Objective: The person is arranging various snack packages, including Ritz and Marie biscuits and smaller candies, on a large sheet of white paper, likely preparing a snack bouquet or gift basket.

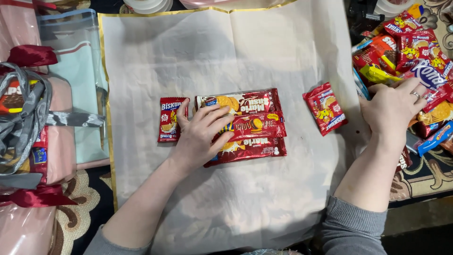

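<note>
My left hand [200, 134] lies flat, fingers spread, on the left end of three long red biscuit packs [252, 127] laid side by side in the middle of a large white wrapping sheet [226, 52] with a gold edge. A small red biscuit packet [169, 119] sits just left of my thumb. My right hand [394, 108], a ring on one finger, rests palm down on a pile of red snack packets [410, 47] at the right, off the sheet. Whether it grips one I cannot tell. Another small red packet [325, 108] lies alone on the sheet between my hands.
Wrapped pink gift bundles with grey and dark red ribbons [28, 118] stand at the left, beside a clear plastic sheet [75, 71]. Tape rolls [146, 4] lie beyond the sheet's far edge. A patterned carpet [424, 174] shows under the snack pile.
</note>
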